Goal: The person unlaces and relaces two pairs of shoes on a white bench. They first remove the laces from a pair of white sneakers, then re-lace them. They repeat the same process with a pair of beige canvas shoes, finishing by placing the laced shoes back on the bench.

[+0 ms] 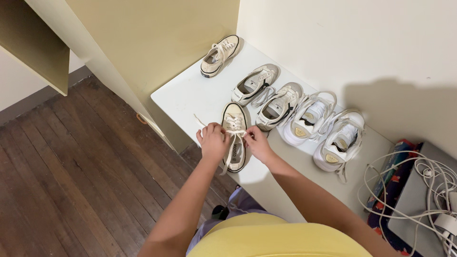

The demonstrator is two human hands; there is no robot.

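Gripping white laces (233, 148) of the cream sneaker (234, 119), both hands (235, 140).

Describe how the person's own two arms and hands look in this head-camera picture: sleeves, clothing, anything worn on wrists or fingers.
Both arms are bare from wrist to as far up as the picture shows; no sleeves cover the forearms. The left hand and right hand show no gloves, and no watch, bracelet or ring can be seen. Below the arms, a yellow fabric top and pale lilac cloth are worn.

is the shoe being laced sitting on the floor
No, the shoe lies on the white shelf in front of the other shoes, with the left hand and right hand pulling its laces.
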